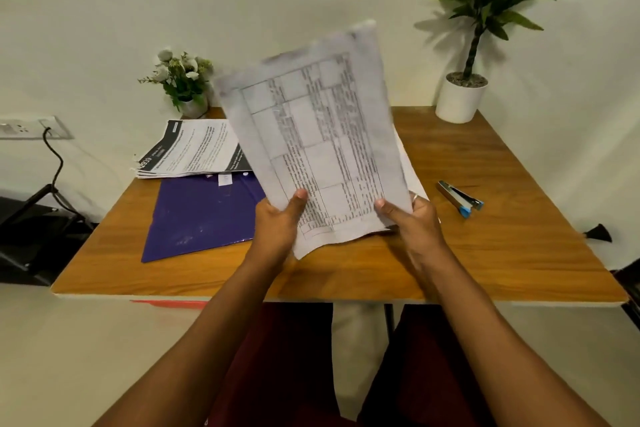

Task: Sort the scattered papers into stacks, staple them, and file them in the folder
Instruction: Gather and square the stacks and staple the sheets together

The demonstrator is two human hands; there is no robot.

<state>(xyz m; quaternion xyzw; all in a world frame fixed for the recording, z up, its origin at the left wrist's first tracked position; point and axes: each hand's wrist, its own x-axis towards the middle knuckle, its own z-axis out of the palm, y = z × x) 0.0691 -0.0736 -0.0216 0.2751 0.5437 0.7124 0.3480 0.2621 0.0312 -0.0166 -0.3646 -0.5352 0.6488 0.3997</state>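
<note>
Both hands hold a bundle of printed papers with tables (311,135) upright above the wooden table (502,246). My left hand (277,225) grips its lower left edge, thumb on the front. My right hand (412,222) grips the lower right edge, a ring on one finger. The sheets look blurred. A purple folder (201,215) lies flat on the left of the table. Behind it rests a stack of papers with a dark header (194,149). A stapler with blue ends (459,199) lies on the table to the right.
A small pot of white flowers (183,83) stands at the table's back left, and a tall green plant in a white pot (462,97) at the back right. A wall socket with a black cable (52,156) is on the left. White paper (410,166) shows behind the held bundle.
</note>
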